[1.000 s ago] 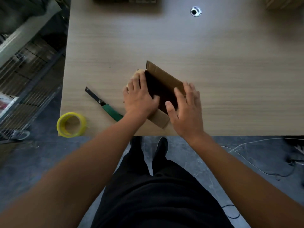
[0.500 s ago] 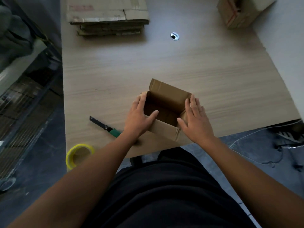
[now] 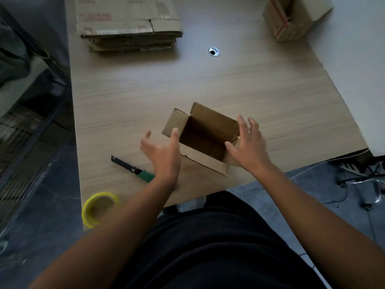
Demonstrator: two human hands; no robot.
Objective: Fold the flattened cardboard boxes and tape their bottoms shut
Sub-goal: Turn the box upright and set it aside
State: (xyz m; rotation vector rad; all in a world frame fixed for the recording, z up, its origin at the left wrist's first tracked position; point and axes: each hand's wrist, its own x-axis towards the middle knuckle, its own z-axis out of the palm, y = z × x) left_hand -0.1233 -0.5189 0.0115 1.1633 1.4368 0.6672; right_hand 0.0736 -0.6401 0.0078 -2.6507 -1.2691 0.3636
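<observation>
In the head view I see a small brown cardboard box [image 3: 210, 127] standing on the light wooden table [image 3: 260, 97], close to the near edge and about in its middle. Its opening faces up and its flaps stand out around the rim. The box is turned at an angle to the table edge.

My left hand [image 3: 163, 154] is at the left side of the box. Its fingers are straight and spread and grasp nothing. One fingertip lies over the left flap, but I cannot tell if it touches the flap.

My right hand [image 3: 250, 147] is at the right side of the box. Its fingers are also spread and released, and the thumb is near the right near corner. I cannot tell if there is contact.

A utility knife with a green handle and a dark blade [image 3: 133, 168] lies left of the box, near the near edge. A yellow roll of tape [image 3: 100, 208] lies at the near left corner. A stack of flattened brown cardboard boxes [image 3: 127, 24] lies at the far edge, on the left. A folded brown cardboard carton with red stripes [image 3: 291, 19] stands at the far right corner. Between them there is a round metal cable hole [image 3: 214, 51] in the table.
</observation>
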